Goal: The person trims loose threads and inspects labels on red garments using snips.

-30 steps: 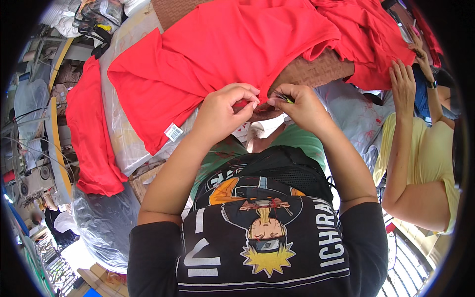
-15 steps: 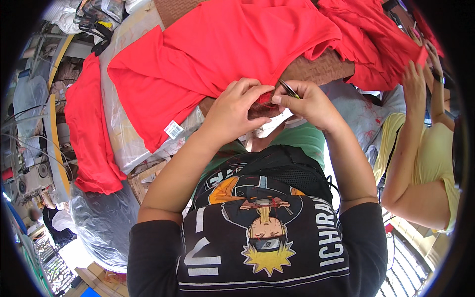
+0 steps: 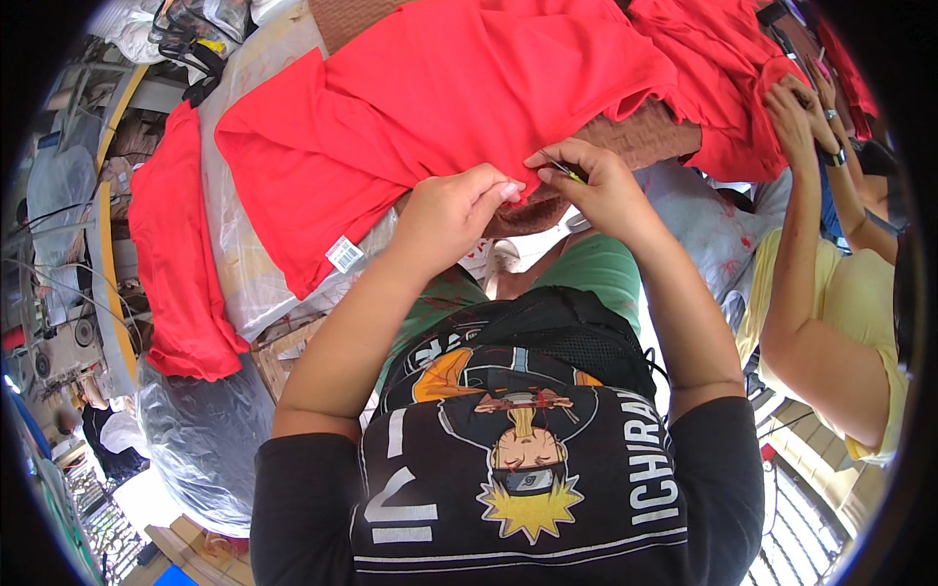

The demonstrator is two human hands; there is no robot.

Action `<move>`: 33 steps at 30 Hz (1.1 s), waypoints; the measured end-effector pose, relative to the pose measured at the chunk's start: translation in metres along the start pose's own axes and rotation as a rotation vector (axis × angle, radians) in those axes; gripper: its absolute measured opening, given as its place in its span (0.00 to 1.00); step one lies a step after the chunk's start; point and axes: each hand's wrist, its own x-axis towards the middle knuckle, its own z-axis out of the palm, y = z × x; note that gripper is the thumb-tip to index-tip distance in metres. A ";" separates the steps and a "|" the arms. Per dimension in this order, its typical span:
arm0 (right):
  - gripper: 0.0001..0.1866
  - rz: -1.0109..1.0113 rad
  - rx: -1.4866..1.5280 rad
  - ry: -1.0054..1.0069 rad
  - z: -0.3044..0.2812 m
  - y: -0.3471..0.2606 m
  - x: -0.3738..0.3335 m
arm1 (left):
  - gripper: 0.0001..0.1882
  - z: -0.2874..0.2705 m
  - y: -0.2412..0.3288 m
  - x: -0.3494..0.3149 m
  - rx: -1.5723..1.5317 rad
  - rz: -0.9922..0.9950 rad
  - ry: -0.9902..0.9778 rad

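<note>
A large red garment is spread over the table before me, its near edge coming down to my hands. My left hand is closed in a pinch on this near edge of red cloth. Close on its right, my right hand holds a pair of small pointed thread snips, their yellowish part showing by the fingers. The right fingertips are right beside the cloth; whether they also touch it I cannot tell. A white printed tag lies on the garment's lower left edge.
Brown textured cloth covers the table under the garment. Another red piece hangs at the left over plastic sheeting. At the right, a co-worker's hands handle more red cloth. Sewing machines stand far left.
My left hand has closed from a loose curl into a pinch on the cloth. My right hand has shifted slightly up with the snips. The co-worker's hands have moved up and left.
</note>
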 end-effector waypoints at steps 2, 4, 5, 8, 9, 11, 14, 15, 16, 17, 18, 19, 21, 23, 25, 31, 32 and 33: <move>0.10 0.086 0.002 -0.014 -0.001 -0.008 -0.001 | 0.11 -0.016 -0.004 -0.001 0.040 0.395 0.054; 0.10 0.068 0.056 -0.014 -0.002 -0.006 -0.002 | 0.14 -0.037 -0.007 -0.006 -0.023 0.596 0.096; 0.09 0.058 0.084 -0.013 -0.003 -0.004 -0.004 | 0.14 -0.049 -0.009 -0.010 -0.104 0.595 0.115; 0.10 0.000 0.090 0.011 -0.008 0.005 -0.007 | 0.14 -0.058 -0.001 -0.018 -0.245 0.495 0.203; 0.10 0.026 0.056 -0.002 -0.009 0.003 -0.009 | 0.14 -0.058 0.002 -0.022 -0.276 0.443 0.242; 0.12 0.077 -0.013 -0.024 -0.012 -0.006 -0.014 | 0.11 -0.049 0.004 -0.020 -0.251 0.411 0.218; 0.16 0.265 0.063 -0.110 -0.015 -0.013 -0.019 | 0.05 -0.028 0.006 -0.013 -0.116 0.403 0.133; 0.18 0.290 0.085 -0.120 -0.014 -0.012 -0.021 | 0.07 -0.020 0.009 -0.011 -0.049 0.409 0.106; 0.19 0.315 0.108 -0.131 -0.012 -0.011 -0.022 | 0.09 -0.014 0.009 -0.010 0.018 0.413 0.080; 0.20 0.339 0.130 -0.143 -0.011 -0.010 -0.023 | 0.16 -0.011 0.007 -0.008 0.046 0.375 0.015; 0.21 0.338 0.136 -0.159 -0.008 -0.011 -0.023 | 0.17 -0.008 0.006 -0.007 0.062 0.360 0.004; 0.22 0.336 0.142 -0.176 -0.006 -0.013 -0.024 | 0.18 -0.004 0.004 -0.006 0.078 0.345 -0.006; 0.19 0.306 0.149 -0.178 0.002 -0.008 -0.024 | 0.21 0.001 -0.002 -0.003 0.145 0.346 -0.017; 0.14 0.321 0.186 -0.181 0.000 -0.005 -0.024 | 0.21 0.003 -0.006 0.002 0.161 0.366 -0.009; 0.11 0.336 0.234 -0.189 -0.002 -0.004 -0.024 | 0.21 0.006 -0.009 0.004 0.180 0.366 0.011; 0.07 0.339 0.248 -0.197 -0.012 -0.014 -0.026 | 0.17 0.010 -0.015 0.008 0.218 0.373 0.008; 0.07 0.320 0.261 -0.197 -0.012 -0.011 -0.027 | 0.16 0.011 -0.015 0.009 0.209 0.376 0.013; 0.07 0.301 0.273 -0.199 -0.011 -0.009 -0.027 | 0.15 0.012 -0.016 0.010 0.202 0.377 0.019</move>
